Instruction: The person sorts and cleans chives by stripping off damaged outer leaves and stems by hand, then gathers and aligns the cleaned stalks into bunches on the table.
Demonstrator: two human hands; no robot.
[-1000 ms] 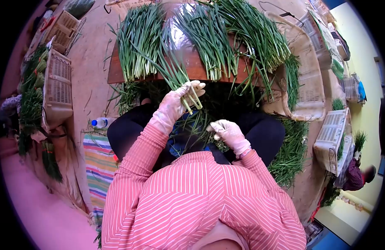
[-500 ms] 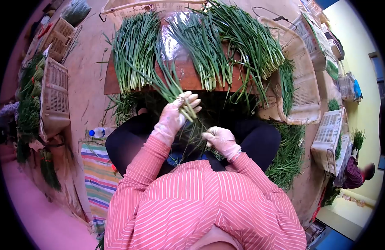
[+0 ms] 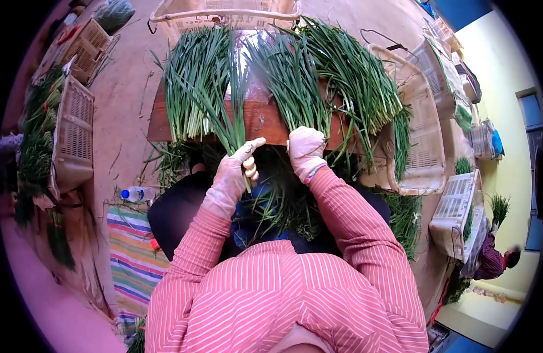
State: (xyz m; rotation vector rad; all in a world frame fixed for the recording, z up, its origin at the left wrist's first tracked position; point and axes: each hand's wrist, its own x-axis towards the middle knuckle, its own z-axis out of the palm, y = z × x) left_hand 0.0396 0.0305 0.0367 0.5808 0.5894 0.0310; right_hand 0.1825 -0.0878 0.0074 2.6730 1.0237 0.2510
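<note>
My gloved left hand (image 3: pixel 236 173) is closed round a few garlic chives (image 3: pixel 236 126), their pale stem ends down and their leaves pointing away over the board. The thumb points toward my other hand. At the near edge of the wooden board (image 3: pixel 261 120), my gloved right hand (image 3: pixel 306 148) has its fingers curled over the stem ends of the middle pile of chives (image 3: pixel 292 79). Its fingertips are partly hidden. A left pile (image 3: pixel 195 82) and a larger right pile (image 3: pixel 356 76) lie on either side. Loose trimmed leaves (image 3: pixel 277 206) cover my lap.
A plastic crate (image 3: pixel 424 129) stands right of the board, and another crate (image 3: pixel 224 17) behind it. More crates of chives (image 3: pixel 74 135) line the left side. A water bottle (image 3: pixel 139 193) lies near a striped mat (image 3: pixel 133 247). Another person's sleeve (image 3: pixel 489 259) shows far right.
My right hand has moved forward from above my lap to the middle pile's stem ends and closed there. My left hand, still holding its chives, has shifted slightly left and closer to me.
</note>
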